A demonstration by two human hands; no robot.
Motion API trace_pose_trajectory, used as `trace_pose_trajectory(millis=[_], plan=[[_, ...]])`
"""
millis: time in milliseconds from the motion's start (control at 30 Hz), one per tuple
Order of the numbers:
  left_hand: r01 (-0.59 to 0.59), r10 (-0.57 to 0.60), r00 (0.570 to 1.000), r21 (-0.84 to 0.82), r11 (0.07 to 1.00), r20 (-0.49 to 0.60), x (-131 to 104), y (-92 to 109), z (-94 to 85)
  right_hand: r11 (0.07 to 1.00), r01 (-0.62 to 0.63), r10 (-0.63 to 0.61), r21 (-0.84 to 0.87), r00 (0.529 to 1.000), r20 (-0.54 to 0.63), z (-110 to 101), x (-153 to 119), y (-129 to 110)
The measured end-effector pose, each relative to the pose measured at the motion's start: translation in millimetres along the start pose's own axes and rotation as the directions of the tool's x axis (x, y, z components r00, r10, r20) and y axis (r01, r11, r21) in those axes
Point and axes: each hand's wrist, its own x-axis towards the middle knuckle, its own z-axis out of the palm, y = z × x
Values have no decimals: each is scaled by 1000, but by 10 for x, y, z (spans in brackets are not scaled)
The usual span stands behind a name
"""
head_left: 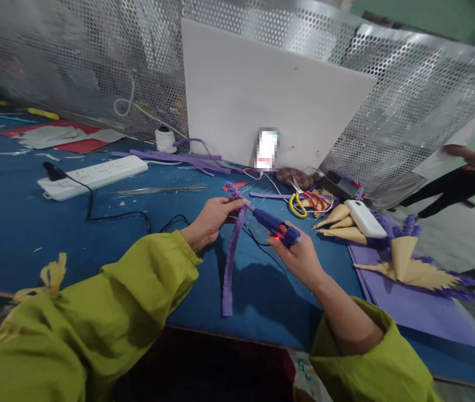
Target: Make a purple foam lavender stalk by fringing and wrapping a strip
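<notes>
While the left hand (213, 219) pinches the top of a purple fringed strip (231, 254) — its tail draped down onto the blue worktop (19, 223) — the right hand (298, 255) is closed around a blue glue gun (276, 225), nozzle touching the strip; scissors (304, 202) lie just beyond

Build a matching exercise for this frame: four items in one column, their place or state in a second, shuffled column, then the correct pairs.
Items:
1. glue gun
2. purple fringed strip
3. power strip
4. scissors

Places or states:
A. lying on the blue table, far left, a black plug in it
B. held in the right hand
C. lying beyond the glue gun, yellow and red handles
D. pinched at its top by the left hand, hanging down

Pairs: 1-B, 2-D, 3-A, 4-C
</notes>
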Motion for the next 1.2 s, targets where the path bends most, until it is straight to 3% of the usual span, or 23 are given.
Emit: trace_pose_trajectory(millis=[467, 1200], plan=[[2, -2, 1000, -27, 1000, 2, -13, 11, 3, 992, 24, -30, -120, 998, -48, -1, -12, -40], [18, -19, 1000, -63, 998, -11, -17, 27, 12, 991, 11, -9, -136, 1000, 18, -62, -3, -129]])
